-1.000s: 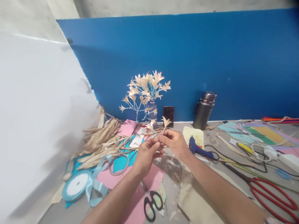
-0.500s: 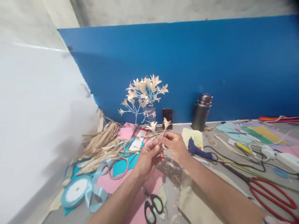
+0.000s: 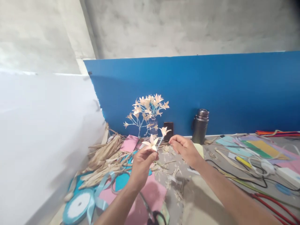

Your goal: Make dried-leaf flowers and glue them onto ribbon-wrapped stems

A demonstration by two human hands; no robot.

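My left hand (image 3: 142,165) is closed around the thin stems of two cream craft flowers. One flower (image 3: 151,143) spreads its petals just above the fingers; the other flower (image 3: 165,131) stands higher on a pale blue stem. My right hand (image 3: 186,149) hovers to the right, apart from these flowers, fingers pressed together. Whether anything is between its fingertips I cannot make out. Behind them, a bunch of similar cream flowers (image 3: 150,104) on blue stems rises from a clear bottle (image 3: 153,125). A smaller branch of flowers (image 3: 140,126) leans at its left.
Dry husks (image 3: 105,159) lie to the left, with a light blue ribbon roll (image 3: 78,204) in front. Black-handled scissors (image 3: 156,217) rest on pink paper (image 3: 152,190). A dark flask (image 3: 200,128) and phone (image 3: 168,129) stand by the blue board. Cords and red-handled shears (image 3: 269,204) are at right.
My right hand has let go of the flower stems and moved right. My left hand now holds both flowers, one turned more toward me. The view has tilted upward.
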